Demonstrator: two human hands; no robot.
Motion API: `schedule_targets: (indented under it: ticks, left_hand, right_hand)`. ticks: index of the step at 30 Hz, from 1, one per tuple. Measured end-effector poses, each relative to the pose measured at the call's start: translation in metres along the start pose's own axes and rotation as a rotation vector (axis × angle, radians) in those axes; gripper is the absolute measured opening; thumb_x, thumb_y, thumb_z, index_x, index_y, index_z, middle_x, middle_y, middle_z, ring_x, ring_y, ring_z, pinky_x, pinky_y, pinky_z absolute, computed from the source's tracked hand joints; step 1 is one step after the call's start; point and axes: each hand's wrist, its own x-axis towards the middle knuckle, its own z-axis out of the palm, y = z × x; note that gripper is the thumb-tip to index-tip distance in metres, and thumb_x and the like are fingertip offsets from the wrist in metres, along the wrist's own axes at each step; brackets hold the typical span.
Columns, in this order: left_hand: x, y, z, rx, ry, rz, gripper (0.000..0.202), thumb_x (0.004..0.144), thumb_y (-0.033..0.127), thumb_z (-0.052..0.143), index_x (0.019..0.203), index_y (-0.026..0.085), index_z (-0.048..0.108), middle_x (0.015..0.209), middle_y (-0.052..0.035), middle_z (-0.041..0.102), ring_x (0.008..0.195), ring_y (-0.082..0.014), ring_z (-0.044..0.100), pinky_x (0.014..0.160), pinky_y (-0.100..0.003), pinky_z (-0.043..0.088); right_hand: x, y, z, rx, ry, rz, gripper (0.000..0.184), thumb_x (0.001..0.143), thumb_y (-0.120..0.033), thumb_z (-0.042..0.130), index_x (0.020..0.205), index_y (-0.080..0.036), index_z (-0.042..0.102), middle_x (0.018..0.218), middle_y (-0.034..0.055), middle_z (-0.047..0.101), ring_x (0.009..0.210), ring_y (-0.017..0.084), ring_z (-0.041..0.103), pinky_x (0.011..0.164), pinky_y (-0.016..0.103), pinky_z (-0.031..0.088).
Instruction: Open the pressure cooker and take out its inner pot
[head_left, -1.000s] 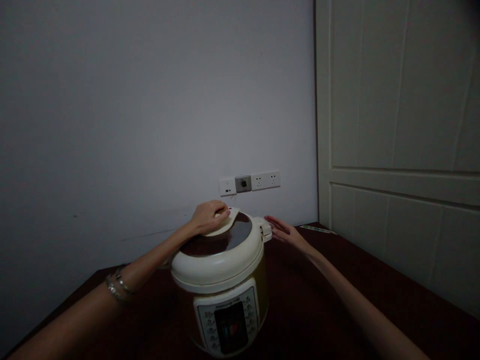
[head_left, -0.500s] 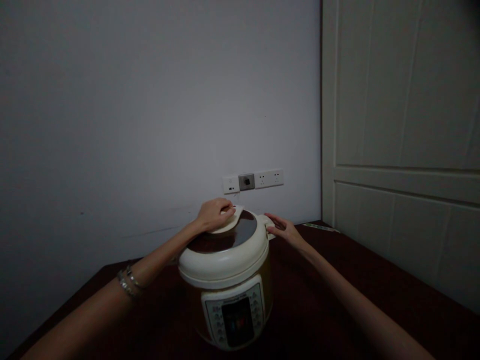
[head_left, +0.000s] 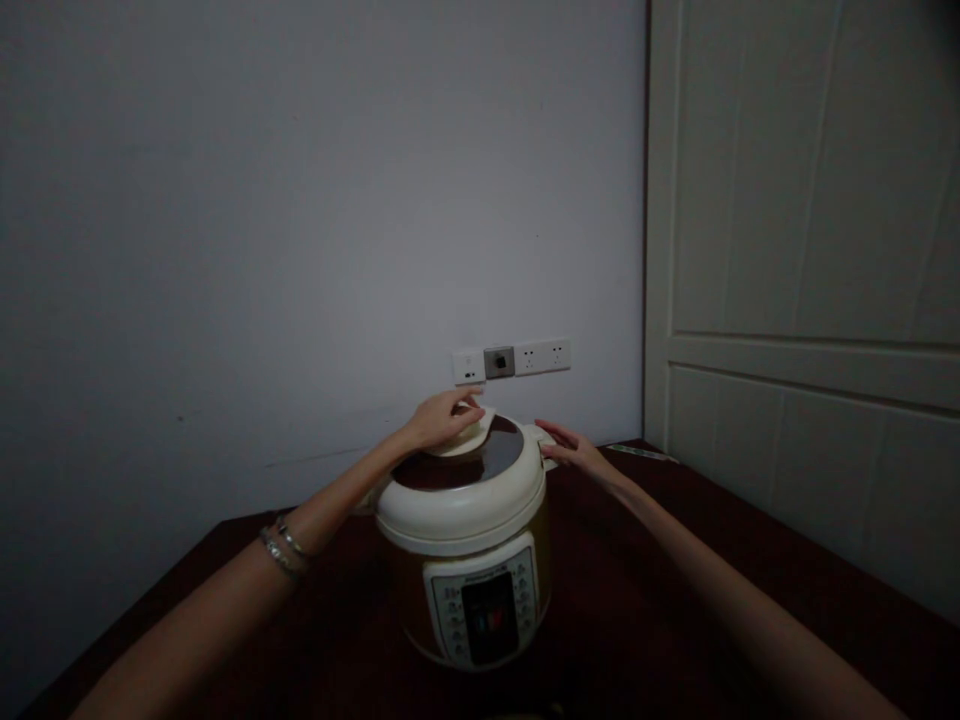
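A white and brown electric pressure cooker (head_left: 459, 517) stands on the dark red tabletop, its control panel and small dark screen facing me. Its lid is on, with a dark glossy top and a cream lid handle (head_left: 466, 440). Over that handle lies my left hand (head_left: 442, 418), index finger stretched out and thumb against the handle; the fingers look loosened. At the cooker's right side, my right hand (head_left: 574, 450) has its thumb and fingers around the cream side handle (head_left: 541, 436). Bracelets circle my left wrist.
Behind the cooker, a row of wall sockets and a switch (head_left: 499, 362) is set in the pale wall (head_left: 337, 200). A white panelled door (head_left: 787, 250) stands at the right. A thin patterned strip (head_left: 641, 453) lies at the back right of the dark red tabletop (head_left: 630, 600).
My left hand has loosened from a closed grip on the lid handle, and its index finger is now stretched out. My right hand stays at the side handle. The view has shifted slightly.
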Motion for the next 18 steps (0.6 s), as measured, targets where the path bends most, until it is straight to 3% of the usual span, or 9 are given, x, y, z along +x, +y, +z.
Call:
schedule_targets:
  ticks: [2, 4, 7, 9, 10, 12, 14, 18]
  left_hand:
    - [0.004, -0.004, -0.01, -0.298, 0.065, -0.064, 0.053, 0.08, 0.039, 0.049, 0.129, 0.018, 0.046, 0.12, -0.0129, 0.062, 0.101, -0.0207, 0.061, 0.084, -0.035, 0.045]
    - [0.003, -0.011, -0.024, -0.494, 0.19, -0.169, 0.053, 0.08, 0.039, 0.047, 0.129, 0.017, 0.045, 0.124, -0.0152, 0.06, 0.105, -0.0215, 0.06, 0.084, -0.036, 0.045]
    - [-0.013, -0.032, -0.047, -0.515, 0.383, -0.301, 0.047, 0.074, 0.04, 0.052, 0.115, 0.015, 0.057, 0.118, -0.0147, 0.063, 0.105, -0.0225, 0.06, 0.083, -0.035, 0.045]
    - [-0.037, -0.049, -0.057, -0.455, 0.533, -0.386, 0.042, 0.069, 0.04, 0.054, 0.102, 0.016, 0.064, 0.115, -0.0119, 0.064, 0.103, -0.0219, 0.06, 0.081, -0.032, 0.046]
    - [-0.051, -0.057, -0.058, -0.446, 0.631, -0.475, 0.04, 0.066, 0.04, 0.054, 0.096, 0.016, 0.065, 0.112, -0.0109, 0.066, 0.101, -0.022, 0.061, 0.079, -0.031, 0.047]
    - [-0.081, -0.073, -0.052, -0.443, 0.711, -0.583, 0.039, 0.065, 0.039, 0.051, 0.091, 0.013, 0.065, 0.107, -0.0147, 0.067, 0.097, -0.0244, 0.062, 0.072, -0.032, 0.049]
    - [-0.107, -0.085, -0.038, -0.48, 0.726, -0.657, 0.038, 0.065, 0.039, 0.048, 0.087, 0.013, 0.065, 0.103, -0.0161, 0.068, 0.088, -0.0238, 0.066, 0.066, -0.032, 0.05]
    - [-0.131, -0.102, -0.005, -0.463, 0.69, -0.815, 0.028, 0.061, 0.03, 0.047, 0.077, 0.015, 0.064, 0.085, -0.0099, 0.07, 0.074, -0.0198, 0.066, 0.061, -0.028, 0.049]
  right_hand:
    - [0.002, -0.004, -0.002, -0.004, -0.022, 0.032, 0.069, 0.059, -0.045, 0.072, 0.121, -0.02, 0.057, 0.129, 0.0096, 0.057, 0.115, 0.028, 0.054, 0.097, 0.042, 0.042]
    - [0.005, -0.012, -0.003, -0.008, -0.008, 0.045, 0.064, 0.065, -0.048, 0.065, 0.122, -0.021, 0.056, 0.132, 0.0098, 0.054, 0.115, 0.027, 0.054, 0.094, 0.042, 0.043]
    - [0.014, -0.042, 0.01, -0.15, 0.114, -0.027, 0.051, 0.076, -0.047, 0.052, 0.119, -0.019, 0.056, 0.131, 0.0123, 0.054, 0.112, 0.026, 0.055, 0.088, 0.041, 0.046]
    - [0.021, -0.072, 0.03, -0.391, 0.153, -0.168, 0.043, 0.082, -0.042, 0.045, 0.113, -0.015, 0.059, 0.122, 0.0141, 0.059, 0.104, 0.024, 0.058, 0.082, 0.039, 0.048]
    - [0.025, -0.088, 0.044, -0.541, 0.108, -0.283, 0.039, 0.082, -0.038, 0.046, 0.109, -0.014, 0.06, 0.117, 0.0134, 0.062, 0.1, 0.023, 0.059, 0.081, 0.036, 0.048]
    - [0.032, -0.12, 0.076, -0.819, 0.002, -0.485, 0.035, 0.086, -0.033, 0.043, 0.109, -0.014, 0.061, 0.111, 0.0114, 0.064, 0.095, 0.019, 0.06, 0.082, 0.033, 0.046]
    - [0.039, -0.144, 0.109, -1.156, -0.138, -0.587, 0.036, 0.088, -0.035, 0.042, 0.113, -0.015, 0.06, 0.113, 0.0114, 0.064, 0.095, 0.021, 0.061, 0.084, 0.035, 0.045]
    - [0.049, -0.16, 0.161, -1.635, -0.304, -0.524, 0.048, 0.09, -0.047, 0.039, 0.107, -0.011, 0.065, 0.107, 0.0188, 0.066, 0.095, 0.03, 0.063, 0.076, 0.04, 0.047]
